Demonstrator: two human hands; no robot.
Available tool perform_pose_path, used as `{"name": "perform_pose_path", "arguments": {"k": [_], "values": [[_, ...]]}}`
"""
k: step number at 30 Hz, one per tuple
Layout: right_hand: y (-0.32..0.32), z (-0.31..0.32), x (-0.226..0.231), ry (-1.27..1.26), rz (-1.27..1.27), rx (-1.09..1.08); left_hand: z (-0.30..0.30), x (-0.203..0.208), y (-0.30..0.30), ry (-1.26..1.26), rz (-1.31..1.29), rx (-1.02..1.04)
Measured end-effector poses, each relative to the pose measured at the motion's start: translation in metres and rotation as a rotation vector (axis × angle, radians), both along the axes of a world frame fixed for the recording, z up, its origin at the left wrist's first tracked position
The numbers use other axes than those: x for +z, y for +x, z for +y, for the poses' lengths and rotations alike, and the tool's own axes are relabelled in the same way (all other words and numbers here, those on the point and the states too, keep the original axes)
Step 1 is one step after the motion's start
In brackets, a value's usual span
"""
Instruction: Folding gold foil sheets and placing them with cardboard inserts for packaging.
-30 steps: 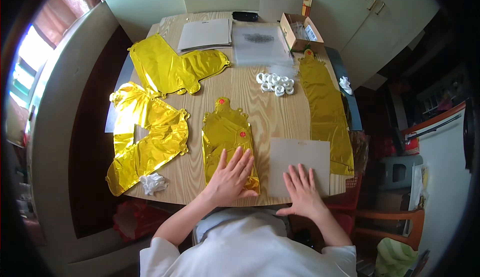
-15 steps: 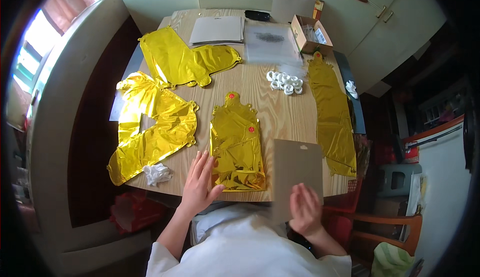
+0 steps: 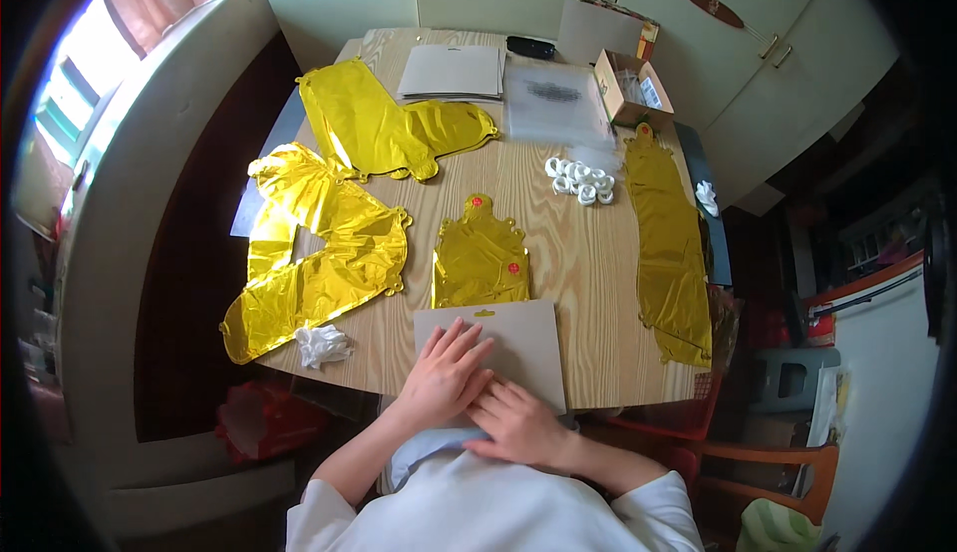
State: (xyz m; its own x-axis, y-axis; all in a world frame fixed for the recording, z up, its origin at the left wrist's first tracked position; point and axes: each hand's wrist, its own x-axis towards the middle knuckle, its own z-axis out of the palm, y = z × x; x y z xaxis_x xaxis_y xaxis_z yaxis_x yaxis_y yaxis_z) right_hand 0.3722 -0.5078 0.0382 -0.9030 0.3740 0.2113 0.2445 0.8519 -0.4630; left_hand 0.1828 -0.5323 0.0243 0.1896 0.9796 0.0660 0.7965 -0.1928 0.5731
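Touching grey card (image 3: 526,351), left fingers (image 3: 461,343) slightly parted.

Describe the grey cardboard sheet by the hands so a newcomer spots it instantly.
Start at the near edge of the wood-grain table, by the white shirt. There a grey cardboard sheet covers part of a flat gold foil balloon. Unlike the sheets stacked at the table's far side, this one has the left hand lying on it.

L hand (image 3: 446,375) & R hand (image 3: 520,422) on gry card (image 3: 528,348).
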Motion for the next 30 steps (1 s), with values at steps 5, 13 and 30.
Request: {"name": "perform_pose_path", "arguments": {"k": [5,13,30], "values": [[0.029,0.111,-0.019,0.015,0.191,-0.126,0.003,0.000,0.010,0.070,0.142,0.001],[0.009,0.206,-0.045,0.016,-0.091,-0.138,0.011,-0.007,0.044,0.079,0.297,-0.007],[0.000,0.205,-0.052,-0.026,-0.051,-0.192,0.031,-0.013,0.021,0.014,0.341,-0.085]]}}
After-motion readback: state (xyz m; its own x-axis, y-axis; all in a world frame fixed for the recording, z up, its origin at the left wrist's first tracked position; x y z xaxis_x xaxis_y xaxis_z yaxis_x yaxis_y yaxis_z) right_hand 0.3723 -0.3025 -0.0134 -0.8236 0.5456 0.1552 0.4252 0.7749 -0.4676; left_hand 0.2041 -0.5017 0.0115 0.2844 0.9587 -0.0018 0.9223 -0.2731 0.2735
